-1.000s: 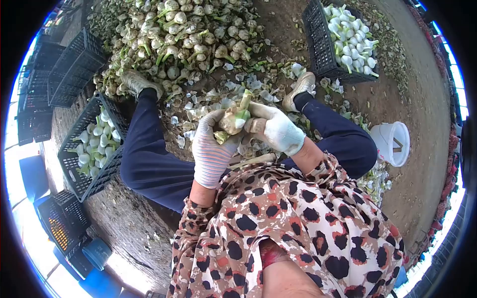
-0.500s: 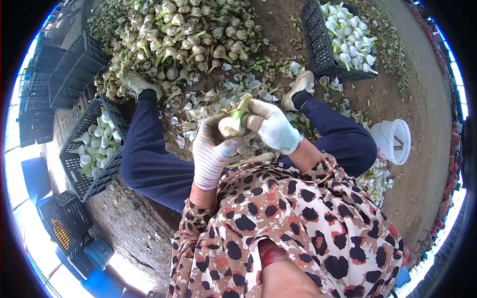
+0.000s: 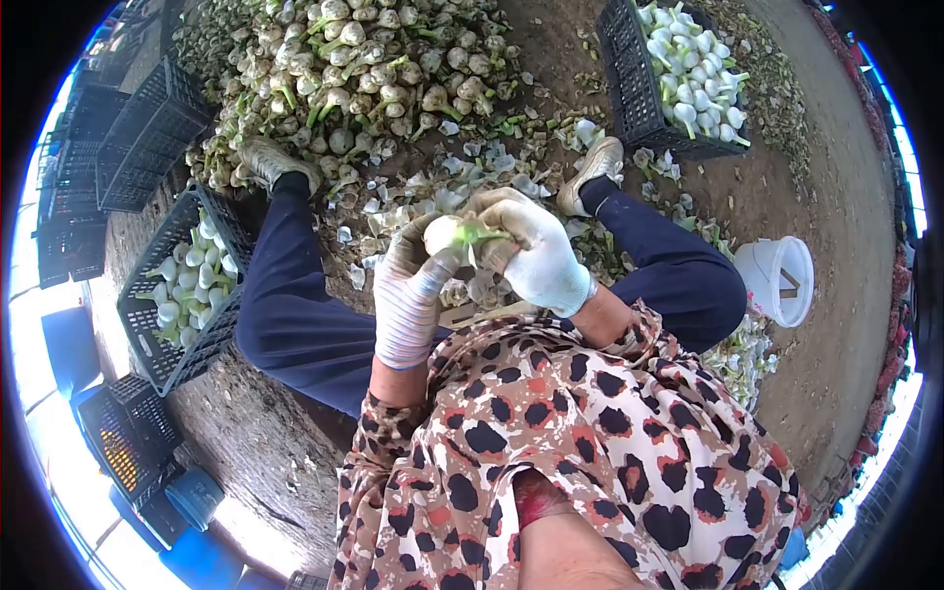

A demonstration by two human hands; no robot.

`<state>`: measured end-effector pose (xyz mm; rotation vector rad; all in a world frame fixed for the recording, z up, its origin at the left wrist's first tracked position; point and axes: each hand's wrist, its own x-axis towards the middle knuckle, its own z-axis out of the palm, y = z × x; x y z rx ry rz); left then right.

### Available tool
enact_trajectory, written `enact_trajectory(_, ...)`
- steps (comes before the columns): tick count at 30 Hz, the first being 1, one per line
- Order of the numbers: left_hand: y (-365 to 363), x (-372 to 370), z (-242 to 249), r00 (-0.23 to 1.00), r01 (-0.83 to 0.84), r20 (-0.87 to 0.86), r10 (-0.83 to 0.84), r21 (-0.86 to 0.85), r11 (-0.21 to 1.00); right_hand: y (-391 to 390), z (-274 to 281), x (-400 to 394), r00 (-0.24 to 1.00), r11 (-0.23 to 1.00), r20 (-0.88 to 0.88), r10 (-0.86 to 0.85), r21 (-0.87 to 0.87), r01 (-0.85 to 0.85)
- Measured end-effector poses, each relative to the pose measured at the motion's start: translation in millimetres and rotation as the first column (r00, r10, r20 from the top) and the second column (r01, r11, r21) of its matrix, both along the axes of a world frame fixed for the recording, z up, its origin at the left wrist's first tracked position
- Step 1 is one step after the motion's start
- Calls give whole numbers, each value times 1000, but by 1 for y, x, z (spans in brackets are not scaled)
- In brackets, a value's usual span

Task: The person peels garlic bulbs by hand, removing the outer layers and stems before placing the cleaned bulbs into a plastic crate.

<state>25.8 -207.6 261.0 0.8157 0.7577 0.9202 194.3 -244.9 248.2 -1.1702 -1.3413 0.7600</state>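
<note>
A garlic bulb (image 3: 444,234), white with a green stem pointing right, is held between my two gloved hands above my lap. My left hand (image 3: 408,300), in a striped knit glove, is closed around the bulb from the left. My right hand (image 3: 539,254), in a soiled white glove, is closed at the stem side, its fingers on the stem and loose outer skin. The fingertips partly hide what they pinch. Peeled skins (image 3: 492,162) lie scattered on the ground beneath.
A heap of unpeeled garlic (image 3: 374,69) lies ahead. One black crate (image 3: 629,93) of cleaned bulbs stands at far right, another crate (image 3: 162,359) at left. A white bucket (image 3: 777,280) stands by my right knee. Stacked black crates (image 3: 147,138) line the left side.
The bulb has turned from stem-up to lying sideways, stem to the right, and looks whiter. My left hand has shifted slightly left, and the right hand's fingers have moved lower along the stem.
</note>
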Motion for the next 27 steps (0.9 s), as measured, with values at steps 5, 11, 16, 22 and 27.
enact_trajectory(5,6,-15,-15,940,239,274,-205,-98,966,3,9,2,679,874,-720,-146,-416,-253)
enact_trajectory(11,3,-7,0,925,312,227,-303,-2,950,41,-43,19,945,920,325,34,-379,97)
enact_trajectory(16,5,-14,-14,964,259,-47,-260,-25,965,32,-36,33,989,801,-147,-33,-595,-62)
enact_trajectory(22,12,-8,-23,757,374,-653,33,473,798,-13,6,36,915,741,-278,294,-538,-402)
enact_trajectory(27,18,-13,-39,839,212,-538,88,471,856,-11,-17,3,998,931,-3,60,-361,-57)
